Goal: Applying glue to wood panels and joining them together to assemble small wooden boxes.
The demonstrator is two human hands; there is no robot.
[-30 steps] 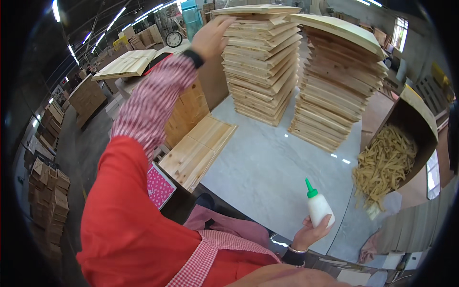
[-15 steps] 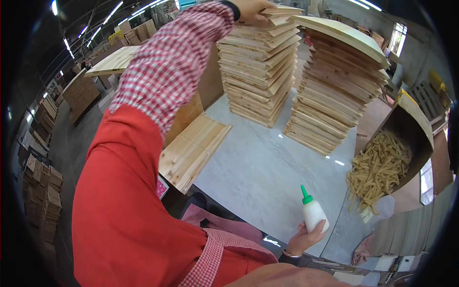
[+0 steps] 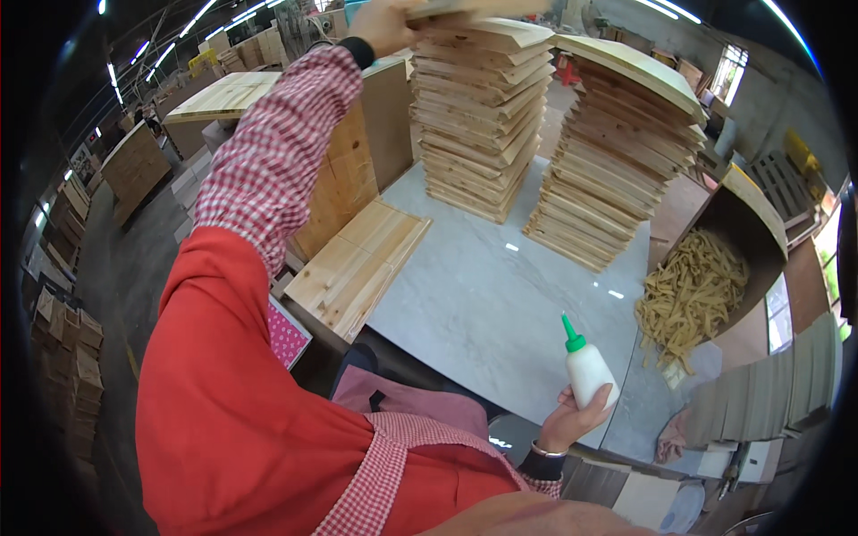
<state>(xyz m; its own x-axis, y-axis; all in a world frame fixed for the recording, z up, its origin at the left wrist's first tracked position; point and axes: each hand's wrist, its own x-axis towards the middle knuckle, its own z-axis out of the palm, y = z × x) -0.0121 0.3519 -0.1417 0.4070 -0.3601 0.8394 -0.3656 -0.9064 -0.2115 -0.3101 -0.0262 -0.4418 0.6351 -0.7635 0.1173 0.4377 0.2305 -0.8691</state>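
1. Your left hand (image 3: 382,29) is up at the left end of a board (image 3: 487,9), right over the top of the left stack (image 3: 478,125). The fingers look closed on that end, but they're partly hidden and the board's smeared with motion, so I can't tell exactly how they wrap.

2. One hand on one end means the far end will probably want to dip. I'd pinch firmly, thumb against fingers, and support the far end if it sags.

3. Lift clear before pulling sideways, imo. The left stack is tall and its edges don't line up neatly, so dragging could shift the boards underneath.

4. Mind the right stack (image 3: 608,170) too. It's just beside the left one and its top looks close enough to clip if you swing that way.

5. Your right hand (image 3: 570,424) has its fingers curled around the lower part of the white bottle (image 3: 590,375), by the near edge of the tabletop (image 3: 474,295). Green nozzle (image 3: 572,333) is up, tipped slightly left. Nice, just go easy on the squeeze so nothing dribbles.

6. Bring the board down low and level over the bare grey middle. Watch the flat boards (image 3: 353,272) along the left edge and the pale strips (image 3: 693,281) spilling from the bin (image 3: 760,223) on the right.
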